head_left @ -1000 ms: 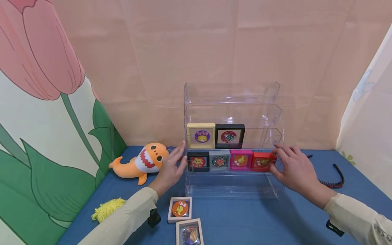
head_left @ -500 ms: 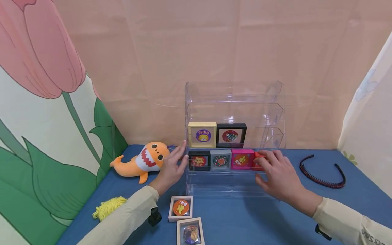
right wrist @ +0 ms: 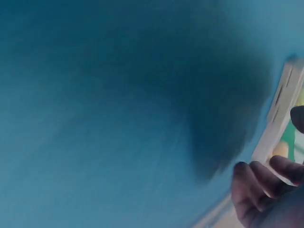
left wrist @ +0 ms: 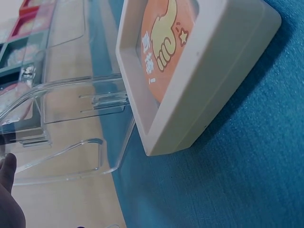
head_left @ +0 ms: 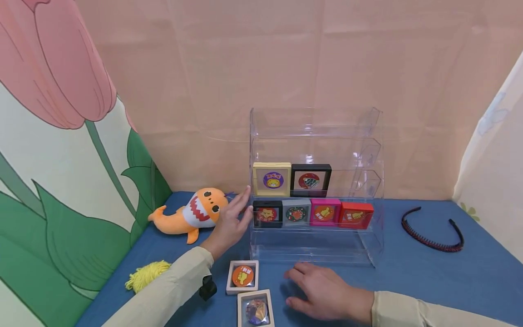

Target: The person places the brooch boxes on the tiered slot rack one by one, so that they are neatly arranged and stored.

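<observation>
My left hand (head_left: 229, 225) rests its fingertips against the left side of a clear acrylic tiered rack (head_left: 314, 250), fingers fairly straight. Low over the blue cloth, in front of the rack, hovers my right hand (head_left: 323, 290), fingers loosely bent and holding nothing. It points toward two pale square badge frames lying flat: one with an orange thumbs-up badge (head_left: 243, 277), one with a purplish badge (head_left: 256, 310). Black (head_left: 267, 214), grey (head_left: 296, 213), pink (head_left: 325, 212) and red (head_left: 356, 216) frames line a lower tier. Cream (head_left: 272, 179) and black-edged (head_left: 311, 180) frames stand one tier higher.
An orange shark plush (head_left: 189, 218) lies left of the rack, close behind the left hand. Yellow yarn (head_left: 147, 274) sits by the left forearm. At the right lies a dark headband (head_left: 434, 245). A pinkish cloth backdrop (head_left: 204, 91) rises behind.
My right hand has left the red frame, passed across its front, and come down and left toward the pale frames. The red frame shows whole again. My left hand stays at the rack.
</observation>
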